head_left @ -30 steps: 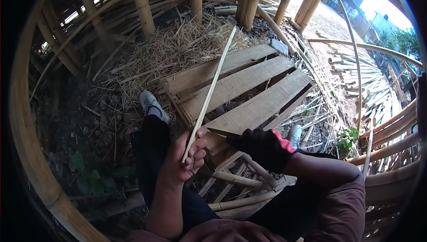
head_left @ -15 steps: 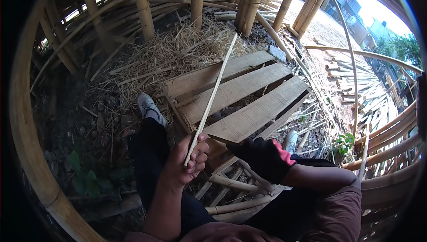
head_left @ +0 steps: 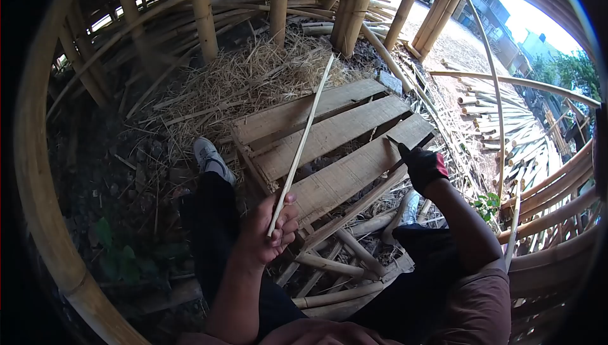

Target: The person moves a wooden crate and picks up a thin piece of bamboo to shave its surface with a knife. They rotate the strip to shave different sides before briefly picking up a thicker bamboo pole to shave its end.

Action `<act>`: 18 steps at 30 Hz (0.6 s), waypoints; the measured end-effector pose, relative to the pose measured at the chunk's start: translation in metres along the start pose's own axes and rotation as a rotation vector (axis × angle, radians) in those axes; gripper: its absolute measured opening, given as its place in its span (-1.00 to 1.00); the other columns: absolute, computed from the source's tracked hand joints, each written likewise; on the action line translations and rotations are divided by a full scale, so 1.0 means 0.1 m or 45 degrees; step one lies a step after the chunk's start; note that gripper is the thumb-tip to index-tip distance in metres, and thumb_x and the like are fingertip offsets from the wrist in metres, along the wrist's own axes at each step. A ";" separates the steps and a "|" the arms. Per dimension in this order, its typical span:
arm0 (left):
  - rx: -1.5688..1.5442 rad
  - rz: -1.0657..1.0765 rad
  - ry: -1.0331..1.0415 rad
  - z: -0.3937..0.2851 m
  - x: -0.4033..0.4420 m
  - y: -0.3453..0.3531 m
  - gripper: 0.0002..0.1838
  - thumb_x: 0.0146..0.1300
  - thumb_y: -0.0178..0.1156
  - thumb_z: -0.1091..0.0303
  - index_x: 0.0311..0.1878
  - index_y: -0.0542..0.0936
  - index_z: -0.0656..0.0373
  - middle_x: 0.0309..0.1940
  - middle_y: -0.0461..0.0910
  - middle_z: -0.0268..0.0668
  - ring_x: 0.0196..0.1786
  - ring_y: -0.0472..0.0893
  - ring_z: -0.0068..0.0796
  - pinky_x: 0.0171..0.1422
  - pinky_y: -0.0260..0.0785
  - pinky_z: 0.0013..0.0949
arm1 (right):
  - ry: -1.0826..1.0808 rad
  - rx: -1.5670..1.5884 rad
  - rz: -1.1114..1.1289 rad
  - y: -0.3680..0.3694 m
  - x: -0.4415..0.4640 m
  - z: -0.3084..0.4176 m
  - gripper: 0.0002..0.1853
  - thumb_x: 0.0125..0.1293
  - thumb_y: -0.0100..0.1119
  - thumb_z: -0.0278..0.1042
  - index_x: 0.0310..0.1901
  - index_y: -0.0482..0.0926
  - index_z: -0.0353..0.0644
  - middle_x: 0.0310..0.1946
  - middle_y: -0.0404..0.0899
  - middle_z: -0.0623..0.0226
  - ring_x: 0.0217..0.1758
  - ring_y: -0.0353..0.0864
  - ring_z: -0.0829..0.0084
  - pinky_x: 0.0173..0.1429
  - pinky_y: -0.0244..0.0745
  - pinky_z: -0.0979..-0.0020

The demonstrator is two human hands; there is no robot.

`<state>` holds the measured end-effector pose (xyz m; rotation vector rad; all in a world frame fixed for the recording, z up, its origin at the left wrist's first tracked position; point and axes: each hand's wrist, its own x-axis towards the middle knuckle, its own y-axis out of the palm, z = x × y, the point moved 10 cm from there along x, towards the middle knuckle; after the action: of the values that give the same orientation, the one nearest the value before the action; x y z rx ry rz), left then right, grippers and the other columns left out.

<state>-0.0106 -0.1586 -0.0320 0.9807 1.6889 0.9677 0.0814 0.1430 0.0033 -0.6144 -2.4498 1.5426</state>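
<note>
Pale bamboo strip [head_left: 303, 137] slants over slatted wooden bench [head_left: 342, 177], lower end clenched in bare left hand [head_left: 258, 234]. Gloved right hand [head_left: 423, 164] grasps what looks like a knife [head_left: 395, 141]. Loose hold could let strip twist, blade straying toward ungloved skin.

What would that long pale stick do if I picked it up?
The stick is probably fairly stiff, since it juts nearly straight from the left hand. Being so thin, it's likely light, and its slender far end might bend if pushed.
</note>
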 end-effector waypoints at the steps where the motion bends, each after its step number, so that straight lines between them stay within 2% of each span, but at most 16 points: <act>1: 0.001 0.020 -0.001 0.02 0.01 -0.01 -0.82 0.53 -0.26 0.28 -0.14 0.30 0.13 -0.73 0.27 -0.48 -0.83 0.27 -0.75 -0.84 0.08 -0.67 | -0.100 0.014 -0.101 -0.22 -0.06 0.17 -0.36 0.19 0.04 -0.47 0.37 0.27 -0.07 -0.25 0.54 0.15 -0.32 0.64 0.22 -0.33 0.51 0.21; 3: -0.005 0.035 0.003 0.02 0.02 -0.01 -0.82 0.53 -0.26 0.28 -0.14 0.30 0.13 -0.73 0.27 -0.49 -0.83 0.27 -0.75 -0.84 0.08 -0.67 | -0.400 0.057 -0.323 -0.70 -0.24 0.71 -0.31 0.17 0.03 -0.45 0.41 0.23 -0.05 -0.36 0.48 0.21 -0.40 0.59 0.25 -0.36 0.49 0.21; 5: -0.029 0.040 -0.019 0.04 0.01 0.02 -0.81 0.54 -0.27 0.27 -0.14 0.30 0.12 -0.73 0.28 -0.48 -0.83 0.28 -0.74 -0.84 0.09 -0.67 | -0.601 0.209 -0.418 -0.96 -0.40 1.15 -0.30 0.19 0.00 -0.46 0.43 0.21 -0.02 -0.41 0.44 0.23 -0.45 0.56 0.27 -0.39 0.49 0.24; 7: -0.045 0.027 -0.020 0.05 0.01 0.01 -0.81 0.54 -0.26 0.27 -0.15 0.30 0.12 -0.73 0.28 -0.48 -0.83 0.28 -0.74 -0.84 0.09 -0.67 | -0.634 0.250 -0.267 -0.95 -0.41 1.41 -0.29 0.18 -0.01 -0.50 0.44 0.20 -0.02 -0.34 0.47 0.18 -0.38 0.61 0.22 -0.33 0.52 0.23; 11: -0.022 0.005 -0.003 0.04 0.00 0.01 -0.81 0.54 -0.26 0.26 -0.15 0.30 0.12 -0.73 0.27 -0.48 -0.83 0.28 -0.74 -0.84 0.09 -0.67 | -0.609 0.284 -0.266 -0.79 -0.13 1.46 -0.33 0.23 0.01 -0.45 0.43 0.22 0.04 -0.30 0.51 0.18 -0.31 0.61 0.23 -0.27 0.53 0.24; 12: -0.017 0.004 0.000 0.04 0.00 0.00 -0.81 0.54 -0.26 0.26 -0.15 0.30 0.12 -0.73 0.27 -0.48 -0.83 0.28 -0.74 -0.84 0.09 -0.67 | -0.565 0.367 -0.176 -0.78 -0.02 1.43 -0.36 0.28 -0.02 -0.43 0.43 0.22 0.10 -0.19 0.55 0.15 -0.22 0.64 0.17 -0.16 0.57 0.22; 13: -0.009 0.006 -0.004 0.05 0.01 0.00 -0.81 0.54 -0.26 0.26 -0.15 0.30 0.12 -0.73 0.27 -0.48 -0.83 0.28 -0.74 -0.84 0.09 -0.67 | -0.565 0.368 -0.180 -0.80 0.05 1.40 -0.36 0.28 -0.02 -0.43 0.43 0.22 0.10 -0.19 0.55 0.15 -0.22 0.64 0.17 -0.16 0.57 0.22; 15: -0.002 0.008 -0.003 0.03 0.02 -0.02 -0.81 0.54 -0.26 0.25 -0.15 0.29 0.12 -0.73 0.27 -0.48 -0.83 0.28 -0.74 -0.84 0.08 -0.67 | -0.595 0.477 -0.132 -0.76 0.22 1.33 -0.41 0.34 -0.09 -0.43 0.41 0.23 0.13 -0.07 0.57 0.15 -0.10 0.65 0.11 -0.04 0.59 0.20; 16: 0.013 -0.014 -0.020 0.04 0.02 -0.04 -0.79 0.54 -0.23 0.20 -0.18 0.32 0.08 -0.74 0.27 -0.49 -0.83 0.27 -0.74 -0.84 0.09 -0.67 | -0.587 0.470 -0.109 -0.70 0.34 1.24 -0.38 0.34 -0.12 -0.45 0.44 0.19 0.16 -0.06 0.59 0.11 -0.09 0.67 0.11 -0.07 0.61 0.20; 17: 0.026 -0.036 -0.039 0.06 0.02 -0.07 -0.76 0.54 -0.19 0.15 -0.21 0.36 0.04 -0.74 0.27 -0.51 -0.83 0.26 -0.74 -0.83 0.10 -0.66 | -0.439 0.349 -0.125 -0.57 0.50 1.05 -0.48 0.41 -0.16 -0.37 0.39 0.26 0.18 -0.06 0.61 0.13 -0.11 0.68 0.10 -0.04 0.61 0.19; 18: 0.024 -0.034 -0.040 0.06 0.01 -0.06 -0.76 0.54 -0.19 0.15 -0.21 0.36 0.04 -0.74 0.27 -0.51 -0.83 0.26 -0.74 -0.83 0.10 -0.66 | -0.220 0.304 -0.112 -0.33 0.71 0.73 -0.55 0.45 -0.18 -0.29 0.35 0.33 0.15 -0.17 0.65 0.14 -0.16 0.69 0.09 -0.11 0.61 0.17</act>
<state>-0.0059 -0.1589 -0.0397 0.9781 1.6840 0.9158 -0.0177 0.1013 -0.0040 -0.3401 -2.3218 1.8843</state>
